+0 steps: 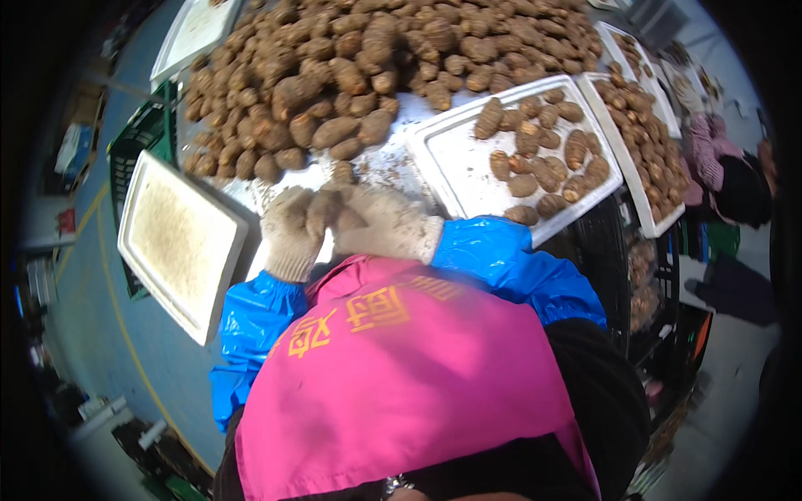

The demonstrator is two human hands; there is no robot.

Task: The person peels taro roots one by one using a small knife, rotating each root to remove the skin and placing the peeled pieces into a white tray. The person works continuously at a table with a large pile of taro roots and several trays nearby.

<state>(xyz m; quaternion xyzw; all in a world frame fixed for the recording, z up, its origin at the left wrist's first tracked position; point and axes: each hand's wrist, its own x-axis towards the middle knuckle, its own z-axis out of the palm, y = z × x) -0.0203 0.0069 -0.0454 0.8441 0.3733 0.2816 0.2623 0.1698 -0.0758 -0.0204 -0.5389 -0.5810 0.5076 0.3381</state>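
Observation:
Both my hands wear soiled off-white knit gloves, with blue plastic sleeves above them. My left hand (289,232) and my right hand (388,219) meet over the near edge of a metal table (401,156), close to my pink apron. Their fingers are curled together around a dark brownish patch; whether that is a taro or dirty glove fingers I cannot tell. Just beyond the fingertips lies a small taro (343,172). Past it rises a big heap of brown taro corms (338,75). On the right, a white foam tray (451,169) holds several loose taros (529,141).
To my left, a soiled white foam lid or tray (182,244) leans by a green plastic crate (141,134). Another foam box (651,219) full of taros stands at right, above black crates (601,263). A person's checked sleeve (708,150) shows far right.

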